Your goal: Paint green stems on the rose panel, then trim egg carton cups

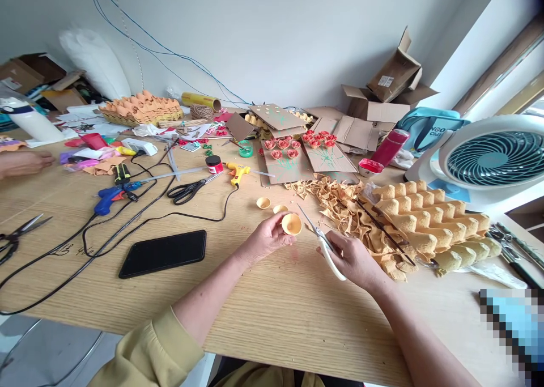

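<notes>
Between the thumb and fingers of my left hand (267, 238) is a small round egg carton cup (292, 224), its hollow turned up toward me. My right hand (351, 259) grips white-handled scissors (331, 259). Their blades point up and left, a little apart from the cup's right side. Two more cut cups, one farther off (263, 203) and one partly behind the held cup (280, 209), lie on the table just beyond my left hand. A heap of torn carton scraps (340, 205) spreads beyond my right hand.
Egg cartons (429, 217) and a white fan (488, 160) stand at right. Cardboard with red paper flowers (283, 154) lies ahead. Leftward are a phone (164, 254), black scissors (189, 191), yellow (238, 173) and blue (108, 197) glue guns with cords, and another person's hand (28, 163).
</notes>
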Demonstrator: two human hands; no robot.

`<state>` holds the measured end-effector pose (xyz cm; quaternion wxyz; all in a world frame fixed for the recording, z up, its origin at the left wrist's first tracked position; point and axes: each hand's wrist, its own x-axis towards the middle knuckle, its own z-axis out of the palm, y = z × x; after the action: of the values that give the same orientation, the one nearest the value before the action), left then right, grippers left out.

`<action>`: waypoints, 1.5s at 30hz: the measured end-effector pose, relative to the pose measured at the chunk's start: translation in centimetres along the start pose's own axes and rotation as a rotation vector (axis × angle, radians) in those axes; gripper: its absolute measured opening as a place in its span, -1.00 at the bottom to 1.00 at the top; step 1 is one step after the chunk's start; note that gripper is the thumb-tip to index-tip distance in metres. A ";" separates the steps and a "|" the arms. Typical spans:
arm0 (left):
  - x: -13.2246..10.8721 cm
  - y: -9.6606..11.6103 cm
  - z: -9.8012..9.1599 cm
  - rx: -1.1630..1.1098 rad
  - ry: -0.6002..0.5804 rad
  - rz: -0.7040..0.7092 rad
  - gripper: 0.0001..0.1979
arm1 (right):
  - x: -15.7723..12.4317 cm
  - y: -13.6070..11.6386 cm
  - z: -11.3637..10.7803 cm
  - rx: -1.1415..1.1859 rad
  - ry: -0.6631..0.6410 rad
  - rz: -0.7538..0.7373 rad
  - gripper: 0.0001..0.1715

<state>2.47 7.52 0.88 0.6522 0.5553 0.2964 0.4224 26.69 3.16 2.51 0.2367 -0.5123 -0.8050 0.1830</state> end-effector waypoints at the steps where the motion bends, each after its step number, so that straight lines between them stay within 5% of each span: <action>1: 0.0 0.0 0.0 0.001 0.016 0.004 -0.39 | 0.0 0.1 0.0 -0.007 0.011 0.001 -0.62; 16: -0.1 -0.2 -0.2 0.027 -0.019 -0.040 -0.44 | 0.2 -0.2 -0.8 -0.054 -0.149 -0.074 -0.77; 45: -0.1 -0.2 0.2 0.131 -0.080 0.036 -0.48 | 0.0 0.7 -0.3 -0.184 -0.071 -0.210 -0.80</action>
<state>2.59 7.33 0.75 0.6180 0.6185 0.2873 0.3912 27.34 3.49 2.36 0.1781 -0.4378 -0.8755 0.1008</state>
